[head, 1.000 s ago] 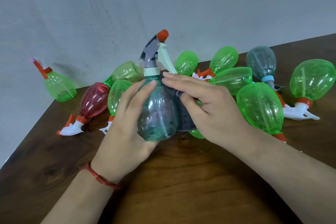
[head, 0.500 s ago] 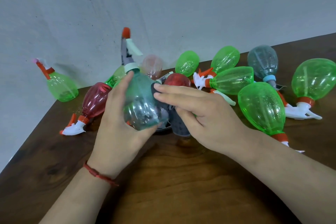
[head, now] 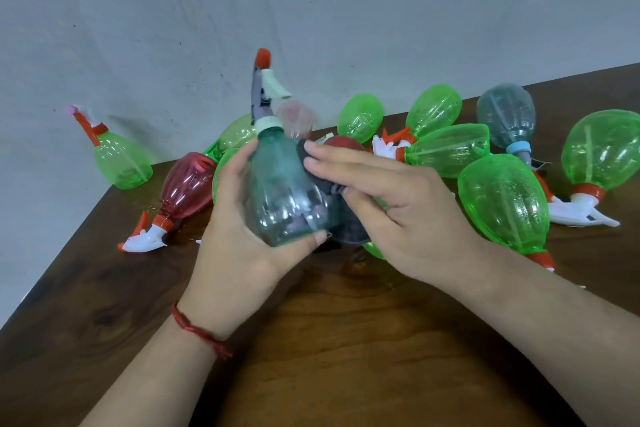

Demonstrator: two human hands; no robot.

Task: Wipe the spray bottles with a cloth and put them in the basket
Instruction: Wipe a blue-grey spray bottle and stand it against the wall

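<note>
Dark wooden table against grey wall is being used. Translucent teal plastic spray bottle is being held above it, nozzle up, by the left hand, fingers curled round its body. Dark grey cloth is being pinched and pressed against the bottle's side by the right hand. Translucent green plastic spray bottles are lying behind.

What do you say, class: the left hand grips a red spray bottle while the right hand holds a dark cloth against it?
Not quite: in the head view the left hand grips a teal spray bottle, not red; the right hand holds the dark cloth against it.
</note>
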